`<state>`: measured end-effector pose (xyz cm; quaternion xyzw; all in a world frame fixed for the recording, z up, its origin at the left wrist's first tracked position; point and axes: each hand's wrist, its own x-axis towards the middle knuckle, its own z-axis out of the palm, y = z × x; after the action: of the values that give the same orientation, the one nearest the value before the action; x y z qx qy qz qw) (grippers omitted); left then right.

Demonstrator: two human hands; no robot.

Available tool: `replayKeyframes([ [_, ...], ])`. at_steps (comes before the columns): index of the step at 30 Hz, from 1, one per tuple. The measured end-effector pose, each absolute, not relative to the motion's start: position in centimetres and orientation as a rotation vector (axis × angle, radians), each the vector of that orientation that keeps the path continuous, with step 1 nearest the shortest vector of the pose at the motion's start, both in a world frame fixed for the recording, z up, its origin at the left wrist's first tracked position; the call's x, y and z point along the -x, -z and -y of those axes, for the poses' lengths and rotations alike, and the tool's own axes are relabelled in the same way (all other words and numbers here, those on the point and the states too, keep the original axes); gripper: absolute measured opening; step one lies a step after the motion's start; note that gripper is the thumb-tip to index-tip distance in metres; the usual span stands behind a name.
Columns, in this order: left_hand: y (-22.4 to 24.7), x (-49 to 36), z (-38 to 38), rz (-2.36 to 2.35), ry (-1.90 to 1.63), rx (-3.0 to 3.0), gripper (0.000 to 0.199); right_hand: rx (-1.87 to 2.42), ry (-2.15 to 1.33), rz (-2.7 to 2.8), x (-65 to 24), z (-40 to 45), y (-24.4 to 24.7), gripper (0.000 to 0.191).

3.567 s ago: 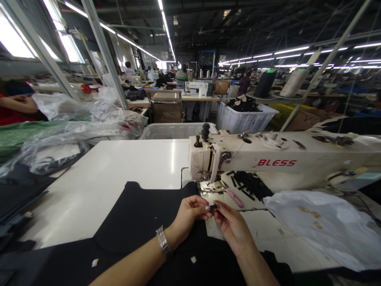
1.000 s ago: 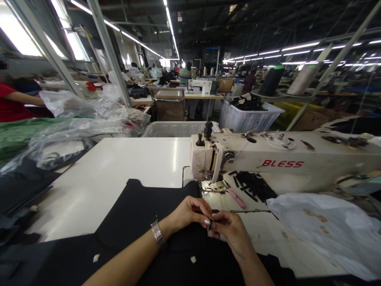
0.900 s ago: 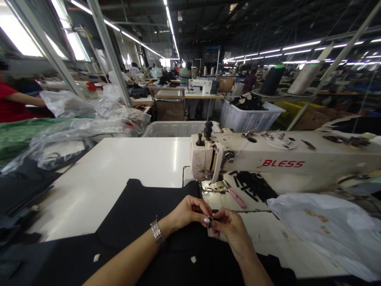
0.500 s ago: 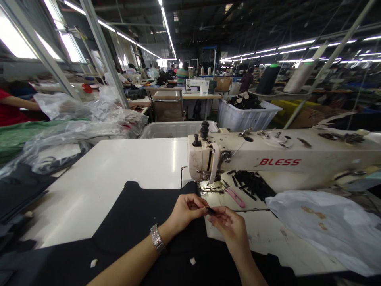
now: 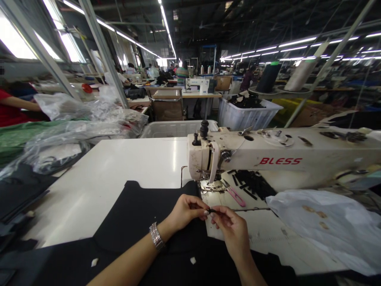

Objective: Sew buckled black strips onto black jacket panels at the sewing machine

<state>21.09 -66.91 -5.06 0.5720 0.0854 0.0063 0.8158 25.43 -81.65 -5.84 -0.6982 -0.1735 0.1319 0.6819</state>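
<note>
Between my two hands is a small black strip (image 5: 210,211), pinched by the fingertips of both and mostly covered by them. My left hand (image 5: 188,210), with a metal watch on its wrist, is closed on one end. On the other end, my right hand (image 5: 230,224) has its thumb and fingers pressed together. Under my forearms spreads dark fabric (image 5: 125,222), its upper edge reaching the needle area of the sewing machine (image 5: 238,155). Two white scraps lie on the fabric. Just beyond my hands, pink-handled thread snips (image 5: 236,197) rest on the machine bed.
A pile of short black strips (image 5: 251,184) lies beneath the machine arm. At the right is a white plastic bag (image 5: 324,226) with small tan pieces. Plastic-wrapped goods (image 5: 65,139) and dark fabric edge the white table (image 5: 143,159) on the left. Thread cones (image 5: 268,77) stand behind the machine.
My fingertips have shifted slightly around the black strip, and the right fingers have closed nearer to the left ones. The fabric and snips stay where they were.
</note>
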Motion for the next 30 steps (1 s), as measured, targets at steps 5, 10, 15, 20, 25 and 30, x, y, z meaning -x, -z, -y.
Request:
replayKeyframes([
  [5,4.8,-21.2,67.3,-0.219,-0.106,-1.182,0.024,1.651,-0.16,0.45,-25.3,81.8,5.9,0.017],
  [10,4.7,-21.1,67.4,-0.238,-0.126,-1.183,0.024,1.736,-0.059,0.549,-25.0,82.0,5.7,0.013],
  [15,4.8,-21.0,67.4,-0.207,-0.093,-1.167,0.023,1.725,-0.078,0.531,-25.1,81.9,5.5,0.014],
  [20,4.9,-20.9,67.4,-0.185,-0.09,-1.171,0.023,1.639,-0.193,0.477,-25.2,82.0,5.4,0.015],
  [25,4.6,-20.8,68.1,-0.196,-0.132,-1.121,0.02,1.575,-0.244,0.436,-25.2,81.9,4.9,0.016],
  [30,4.5,-20.3,69.5,-0.305,-0.134,-0.894,0.021,1.535,-0.215,0.401,-25.1,81.7,4.3,0.016],
])
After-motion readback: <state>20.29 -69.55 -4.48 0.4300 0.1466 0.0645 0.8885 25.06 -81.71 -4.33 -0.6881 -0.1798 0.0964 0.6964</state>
